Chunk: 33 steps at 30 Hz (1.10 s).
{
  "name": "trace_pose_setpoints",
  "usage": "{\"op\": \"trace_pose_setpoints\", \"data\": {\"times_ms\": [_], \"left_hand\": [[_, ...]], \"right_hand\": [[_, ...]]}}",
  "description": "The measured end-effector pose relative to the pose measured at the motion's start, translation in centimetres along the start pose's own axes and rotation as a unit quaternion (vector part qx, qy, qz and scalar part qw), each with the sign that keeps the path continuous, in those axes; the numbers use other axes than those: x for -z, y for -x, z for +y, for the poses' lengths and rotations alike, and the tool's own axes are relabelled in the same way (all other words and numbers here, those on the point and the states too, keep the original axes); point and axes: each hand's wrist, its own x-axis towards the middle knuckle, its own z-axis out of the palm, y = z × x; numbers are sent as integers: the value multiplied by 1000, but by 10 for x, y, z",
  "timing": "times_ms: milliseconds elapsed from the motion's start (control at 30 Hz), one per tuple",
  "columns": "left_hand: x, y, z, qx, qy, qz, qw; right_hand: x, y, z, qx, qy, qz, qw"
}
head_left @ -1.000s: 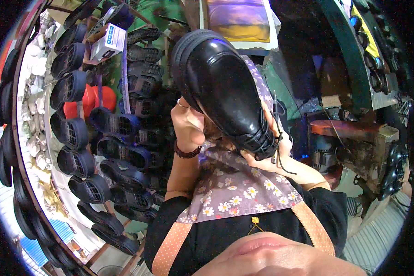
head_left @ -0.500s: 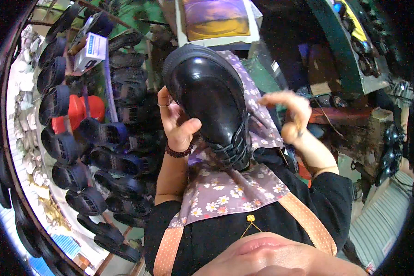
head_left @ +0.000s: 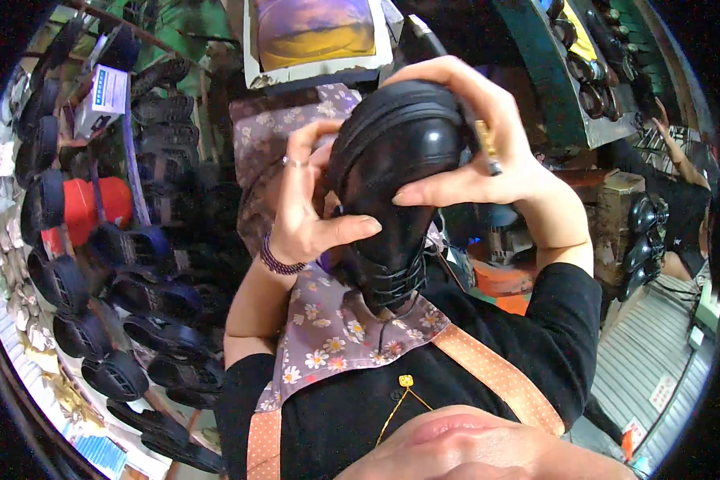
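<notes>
A glossy black lace-up shoe (head_left: 388,172) is held in front of my chest, toe pointing away from me. My left hand (head_left: 302,216) grips its left side, thumb on the upper and fingers around the sole edge. From the right, my right hand (head_left: 514,172) wraps its fingers over the toe end and presses its thumb on the upper. A slim stick-like tool (head_left: 486,144) with a gold-coloured section and grey tip shows at the right hand; I cannot make out its kind. The laces (head_left: 396,276) hang near my flowered apron (head_left: 320,332).
Racks of dark shoes (head_left: 148,296) stand along the left, with a white box (head_left: 104,104) and a red object (head_left: 96,208) among them. Ahead is a purple-and-yellow pad (head_left: 316,32) in a white frame. More shoes fill a shelf (head_left: 592,80) at the upper right. Another person (head_left: 680,200) is at the far right.
My right hand, blurred and apart from the shoe before, now grips its toe end. The shoe has tilted more upright, and the view has shifted to the right.
</notes>
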Motion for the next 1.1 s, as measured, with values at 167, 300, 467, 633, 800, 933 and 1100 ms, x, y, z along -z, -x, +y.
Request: {"op": "trace_pose_setpoints", "data": {"times_ms": [167, 300, 467, 633, 800, 933, 1100], "left_hand": [[55, -9, -49, 182, -86, -105, 974], [80, 24, -86, 266, 257, 44, 928], [43, 34, -70, 74, 181, 137, 971], [31, 40, -47, 82, 14, 223, 971], [55, 57, -26, 155, -2, 200, 967], [99, 101, -23, 261, 55, 44, 963], [62, 125, -1, 325, -249, 26, 912]], "right_hand": [[16, 22, 3, -67, -48, 208, 975], [40, 56, 67, -147, -130, 390, 900], [-4, 94, 132, -305, -345, 478, 748], [-49, 158, 168, -369, -393, 448, 714], [-68, 210, 184, -421, -240, 340, 806], [-63, 211, 160, -340, -184, 255, 886], [-57, 213, 157, -311, -119, 246, 910]]}}
